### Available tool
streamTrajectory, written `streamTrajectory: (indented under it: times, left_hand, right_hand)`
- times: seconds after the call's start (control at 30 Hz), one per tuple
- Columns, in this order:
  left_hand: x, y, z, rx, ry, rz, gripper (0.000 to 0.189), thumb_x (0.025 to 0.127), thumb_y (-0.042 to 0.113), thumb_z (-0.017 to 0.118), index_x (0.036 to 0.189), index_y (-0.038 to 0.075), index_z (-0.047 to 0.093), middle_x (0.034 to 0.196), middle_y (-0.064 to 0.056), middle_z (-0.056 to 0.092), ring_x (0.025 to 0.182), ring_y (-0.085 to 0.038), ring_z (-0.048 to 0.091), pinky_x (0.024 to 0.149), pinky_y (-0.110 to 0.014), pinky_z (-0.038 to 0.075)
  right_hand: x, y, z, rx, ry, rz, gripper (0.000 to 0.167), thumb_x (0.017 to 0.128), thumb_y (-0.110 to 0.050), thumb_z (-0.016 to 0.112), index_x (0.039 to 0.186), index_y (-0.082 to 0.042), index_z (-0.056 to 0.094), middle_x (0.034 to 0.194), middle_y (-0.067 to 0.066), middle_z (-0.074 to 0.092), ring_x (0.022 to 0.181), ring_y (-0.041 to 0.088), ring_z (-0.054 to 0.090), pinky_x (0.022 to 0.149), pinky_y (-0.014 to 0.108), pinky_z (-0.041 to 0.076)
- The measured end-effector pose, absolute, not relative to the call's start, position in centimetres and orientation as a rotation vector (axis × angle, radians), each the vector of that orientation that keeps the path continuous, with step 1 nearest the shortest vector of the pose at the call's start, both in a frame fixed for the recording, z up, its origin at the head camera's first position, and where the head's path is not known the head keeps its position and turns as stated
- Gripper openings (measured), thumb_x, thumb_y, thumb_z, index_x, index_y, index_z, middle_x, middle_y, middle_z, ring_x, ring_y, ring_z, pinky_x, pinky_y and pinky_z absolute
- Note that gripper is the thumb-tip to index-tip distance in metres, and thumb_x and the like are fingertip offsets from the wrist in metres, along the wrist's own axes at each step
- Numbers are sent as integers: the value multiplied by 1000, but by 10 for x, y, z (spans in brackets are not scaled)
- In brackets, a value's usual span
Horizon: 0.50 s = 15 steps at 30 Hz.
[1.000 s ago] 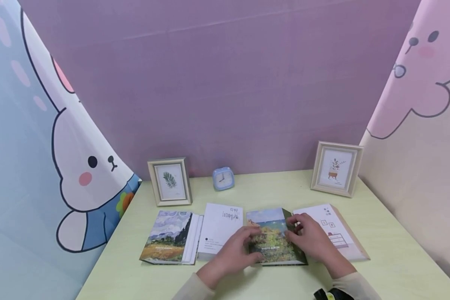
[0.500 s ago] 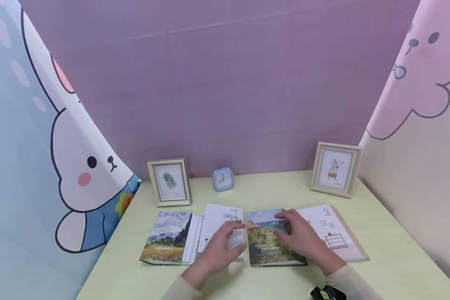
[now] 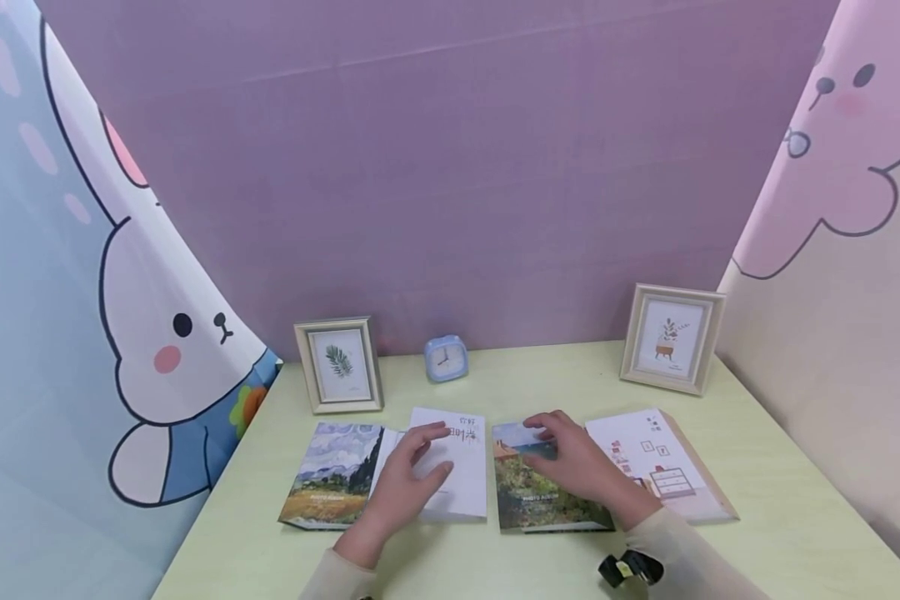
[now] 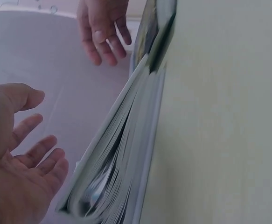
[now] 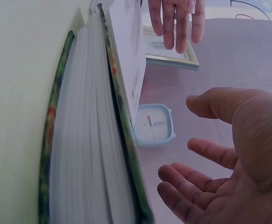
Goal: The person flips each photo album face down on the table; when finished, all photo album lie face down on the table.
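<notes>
Four albums lie flat in a row along the near part of the table (image 3: 495,567).

Garden album (image 3: 531,497), right of centre: painted cover, blue sky and sea at the far end, orange-roofed house at left, green-yellow bushes below; pale "PHOTO ALBUM" lettering toward the near edge. Right wrist view: green-mottled boards, thick block of pale pages between.

White album (image 3: 463,487), just left of it: plain cover, dark characters near the far edge. Left wrist view, somewhat blurred: pages fanned between covers.

Field album (image 3: 330,479), far left of the row: swirling pale sky, dark trees, golden field. Drawer album (image 3: 672,462), right end: white cover, line-drawn drawers and small frames, brown right edge.

Right hand (image 3: 576,461): above the garden album, fingers loosely bent and parted, grasping nothing. Left hand (image 3: 401,483): above the white album's left side, fingers likewise relaxed and parted, apart from the cover.
</notes>
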<state>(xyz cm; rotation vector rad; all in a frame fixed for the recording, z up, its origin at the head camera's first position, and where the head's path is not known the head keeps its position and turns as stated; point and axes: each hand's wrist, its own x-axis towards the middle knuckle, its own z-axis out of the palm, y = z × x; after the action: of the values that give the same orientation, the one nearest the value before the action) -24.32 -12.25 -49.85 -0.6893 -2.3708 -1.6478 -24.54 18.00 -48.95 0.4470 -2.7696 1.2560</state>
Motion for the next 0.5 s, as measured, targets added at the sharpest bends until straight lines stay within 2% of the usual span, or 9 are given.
streamTrajectory:
  times: [0.1,0.3,0.5]
  left_hand:
    - [-245,-130,-499,-633,-2342,-1659,43,92,1,78,132,16,69,145,-10,60,141,-31,50,120,-45,38]
    - [-251,-146,-505,-569,-2295,-1663,40,95,0,76,134,6,67,146,-15,59,143,-34,48,120,-47,37]
    - [-260,-161,-511,-499,-2285,-1677,42,95,0,75,135,0,64,145,-16,60,143,-35,47,120,-51,37]
  right_hand:
    - [-247,173,-491,466,-2772,1285,50,92,-16,81,139,-16,63,134,11,59,122,34,62,90,47,60]
    - [-246,156,-491,505,-2799,1303,52,93,-19,81,141,-17,61,136,10,58,117,30,63,76,35,59]
    - [-245,141,-493,591,-2802,1254,56,93,-20,81,144,-10,58,134,13,57,118,32,63,84,42,59]
